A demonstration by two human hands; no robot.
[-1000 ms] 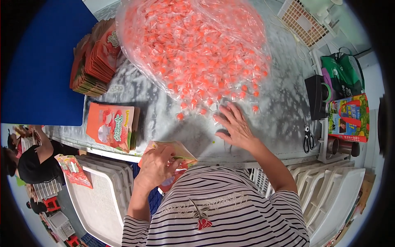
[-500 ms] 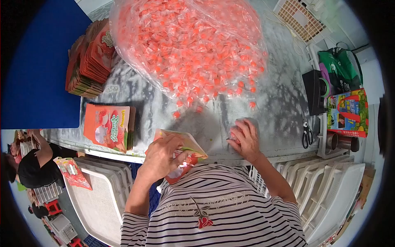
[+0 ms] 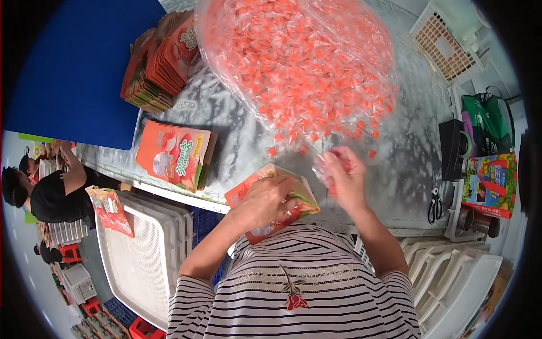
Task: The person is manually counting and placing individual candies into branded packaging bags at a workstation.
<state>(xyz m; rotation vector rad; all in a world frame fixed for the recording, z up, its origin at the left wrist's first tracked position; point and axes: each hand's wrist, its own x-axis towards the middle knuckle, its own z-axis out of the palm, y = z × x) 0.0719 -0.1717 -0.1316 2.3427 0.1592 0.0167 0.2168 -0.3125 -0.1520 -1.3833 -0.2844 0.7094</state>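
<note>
My left hand point(image 3: 264, 199) is closed around a red printed pouch point(image 3: 243, 189), tilted against the table's front edge, its mouth spread toward the right. Just right of that mouth, my right hand point(image 3: 350, 178) pinches small red candies in clear wrappers point(image 3: 323, 169); fingers hide how many. Beyond both hands, a large clear plastic bag point(image 3: 226, 85) lies spread open, full of the same wrapped candies point(image 3: 316, 73). Several loose ones have spilled at its near edge. To the left sits a short stack of flat red pouches point(image 3: 169, 155).
A taller pouch pile point(image 3: 164, 65) stands at the far left beside a blue panel point(image 3: 68, 73). Scissors point(image 3: 435, 204), a black box point(image 3: 451, 150) and a basket point(image 3: 443, 42) are on the right. White trays point(image 3: 135, 243) flank me below. Another person point(image 3: 56, 192) works at left.
My right hand has risen from the tabletop toward the pouch, with wrapped candies in its fingers. My left hand keeps hold of the pouch. The whole view has shifted slightly.
</note>
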